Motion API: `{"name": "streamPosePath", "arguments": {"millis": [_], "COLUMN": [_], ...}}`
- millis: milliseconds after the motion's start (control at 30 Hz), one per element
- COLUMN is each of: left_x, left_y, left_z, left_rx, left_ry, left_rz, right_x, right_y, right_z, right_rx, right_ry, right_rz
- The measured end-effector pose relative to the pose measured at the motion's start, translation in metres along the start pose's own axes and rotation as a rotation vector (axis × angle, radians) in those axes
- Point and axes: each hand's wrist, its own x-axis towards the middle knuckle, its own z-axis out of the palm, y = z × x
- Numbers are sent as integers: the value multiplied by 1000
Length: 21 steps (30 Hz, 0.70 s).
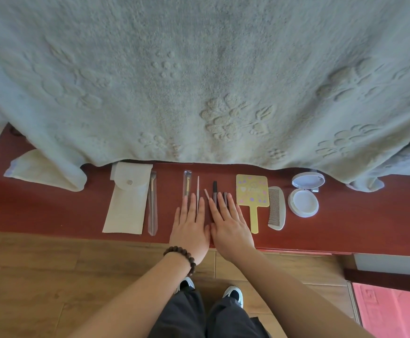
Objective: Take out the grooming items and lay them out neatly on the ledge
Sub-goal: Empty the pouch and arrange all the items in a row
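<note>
1. Right, both hands are flat on the red-brown ledge (345,230): the left hand (190,228) with its beaded bracelet (182,258), the right hand (230,225) just beside it, thumbs touching.
2. Fingers straight and lying together, palms down, gripping nothing; they rest over the near ends of the slim tools in the middle of the row.
3. Those tools: a sleeved small brush (187,184), a thin metal file (198,191), a short pinkish stick (206,193) slightly tilted, and a dark pencil (215,191). Further small pieces under the right fingers are too hidden to name.
4. Leftward lies a white snap-button pouch (127,203), flap open, with a long brush in a clear sleeve (152,208) along its right edge.
5. Rightward come a yellow hand mirror (252,191), handle toward the person, a pale comb (276,208), teeth facing left, and an open round compact (305,195).
6. Nearly every long axis runs front to back across the ledge, side by side, below the hanging pale green blanket (199,81).
</note>
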Motion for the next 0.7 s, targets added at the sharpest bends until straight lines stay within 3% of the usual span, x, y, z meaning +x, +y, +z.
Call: {"name": "streamPosePath", "arguments": {"millis": [700], "left_x": [0], "left_y": [-20], "left_z": [-1], "left_rx": [28], "left_ry": [8], "left_rz": [54], "right_x": [-4], "right_y": [0], "right_z": [-7], "right_rx": [65], "right_ry": [-7], "right_rz": [68]}}
